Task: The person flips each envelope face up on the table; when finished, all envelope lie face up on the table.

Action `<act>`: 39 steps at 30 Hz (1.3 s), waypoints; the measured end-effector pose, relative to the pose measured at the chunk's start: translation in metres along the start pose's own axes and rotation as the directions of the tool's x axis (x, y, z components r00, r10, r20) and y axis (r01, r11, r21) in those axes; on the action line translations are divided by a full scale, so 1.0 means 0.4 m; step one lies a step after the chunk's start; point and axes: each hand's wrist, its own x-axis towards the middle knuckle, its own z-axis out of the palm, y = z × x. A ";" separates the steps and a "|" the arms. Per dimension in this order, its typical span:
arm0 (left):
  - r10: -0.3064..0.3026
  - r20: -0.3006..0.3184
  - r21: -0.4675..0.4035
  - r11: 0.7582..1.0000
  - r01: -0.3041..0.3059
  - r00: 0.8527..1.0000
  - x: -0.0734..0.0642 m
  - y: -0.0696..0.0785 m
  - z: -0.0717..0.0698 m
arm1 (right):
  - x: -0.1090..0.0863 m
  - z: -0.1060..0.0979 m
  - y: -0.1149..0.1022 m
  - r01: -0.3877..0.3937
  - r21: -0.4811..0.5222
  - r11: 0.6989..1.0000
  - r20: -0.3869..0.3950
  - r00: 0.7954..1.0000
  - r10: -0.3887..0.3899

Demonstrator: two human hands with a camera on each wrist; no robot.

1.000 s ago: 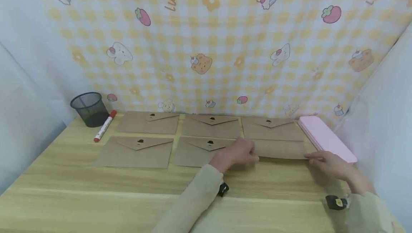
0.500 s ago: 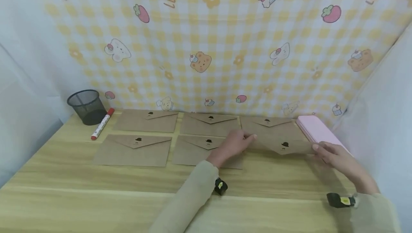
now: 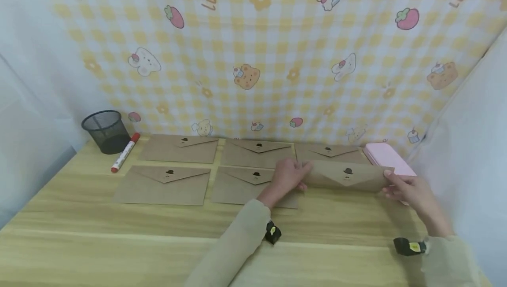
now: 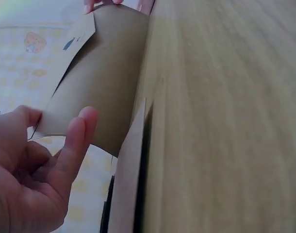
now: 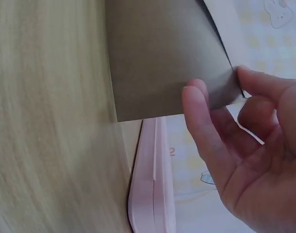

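A brown kraft envelope [image 3: 336, 179] is held up between both hands at the right of the head view. Its pointed flap, printed with a small black hat, faces the person. My left hand [image 3: 286, 174] pinches its left end between thumb and fingers, and my right hand [image 3: 413, 192] pinches the right end. In the left wrist view the envelope [image 4: 106, 73] bows into a curve, its lower edge close to the table. The right wrist view has the thumb at the flap-side corner, fingers against the envelope's plain face [image 5: 157, 58].
Several matching envelopes lie in two rows, including a front-left one [image 3: 166, 190] and a back-right one [image 3: 313, 149] partly covered by the held envelope. A pink case [image 3: 386, 157] lies right. A black mesh cup [image 3: 104, 128] and a red-capped marker [image 3: 126, 152] stand and lie left.
The envelope lay low with a plain strip showing; it has since been lifted and tilted, so its hat-printed flap faces the person. The right hand has risen slightly and now pinches the corner.
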 end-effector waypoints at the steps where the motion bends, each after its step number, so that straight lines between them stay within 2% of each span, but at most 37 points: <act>1: 0.000 -0.001 0.000 1.000 0.000 1.000 0.002 -0.005 -0.001 | -0.003 0.006 -0.005 -0.010 -0.054 0.998 -0.011 1.000 0.009; 4: -0.002 -0.016 -0.008 1.000 0.002 1.000 0.008 -0.024 -0.003 | -0.005 0.023 -0.011 -0.050 -0.112 0.992 -0.048 0.998 0.044; 5: 0.015 -0.030 -0.003 1.000 -0.015 0.999 0.011 -0.026 -0.005 | -0.004 0.027 -0.012 -0.047 -0.132 0.990 -0.054 0.998 0.040; 7: 0.053 -0.052 0.007 0.999 -0.052 0.997 0.012 -0.025 -0.008 | -0.003 0.030 -0.013 -0.033 -0.154 0.987 -0.062 0.998 0.024; 10: 0.151 -0.068 0.069 0.987 -0.146 0.986 0.010 -0.006 -0.014 | 0.000 0.027 -0.017 0.016 -0.190 0.982 -0.082 0.996 -0.032; 11: 0.181 -0.055 0.087 0.981 -0.176 0.982 0.008 0.001 -0.014 | -0.001 0.025 -0.019 0.040 -0.228 0.973 -0.088 0.994 -0.062; 14: 0.207 0.017 0.155 0.966 -0.207 0.978 -0.003 0.021 -0.013 | -0.006 0.022 -0.021 0.108 -0.347 0.932 -0.087 0.985 -0.146; 16: 0.212 0.069 0.207 0.953 -0.222 0.975 -0.010 0.031 -0.010 | -0.010 0.021 -0.022 0.129 -0.428 0.894 -0.090 0.979 -0.185; 19: 0.190 0.151 0.303 0.925 -0.229 0.970 -0.018 0.042 -0.005 | -0.012 0.018 -0.023 0.146 -0.493 0.858 -0.073 0.975 -0.208; 21: 0.139 0.215 0.351 0.913 -0.209 0.967 -0.026 0.050 -0.004 | -0.010 0.020 -0.025 0.153 -0.514 0.844 -0.044 0.978 -0.205; 25: 0.031 0.316 0.475 0.860 -0.186 0.948 -0.044 0.060 0.006 | -0.005 0.030 -0.030 0.167 -0.572 0.803 0.040 0.984 -0.176; 27: 0.005 0.328 0.545 0.816 -0.193 0.945 -0.049 0.063 0.014 | -0.004 0.035 -0.034 0.165 -0.593 0.788 0.073 0.986 -0.152; 31: -0.030 0.311 0.657 0.728 -0.193 0.950 -0.057 0.064 0.029 | -0.005 0.045 -0.040 0.174 -0.611 0.772 0.134 0.984 -0.116; 33: -0.018 0.308 0.721 0.656 -0.221 0.951 -0.062 0.060 0.039 | -0.005 0.051 -0.039 0.185 -0.610 0.770 0.171 0.980 -0.100; 36: 0.031 0.326 0.787 0.545 -0.289 0.945 -0.072 0.055 0.054 | -0.007 0.057 -0.032 0.204 -0.610 0.766 0.207 0.974 -0.094; 38: 0.068 0.334 0.810 0.490 -0.323 0.940 -0.080 0.056 0.059 | -0.006 0.061 -0.029 0.215 -0.609 0.764 0.212 0.972 -0.104; 39: 0.079 0.337 0.814 0.476 -0.333 0.938 -0.083 0.057 0.061 | -0.006 0.063 -0.028 0.220 -0.608 0.763 0.210 0.971 -0.112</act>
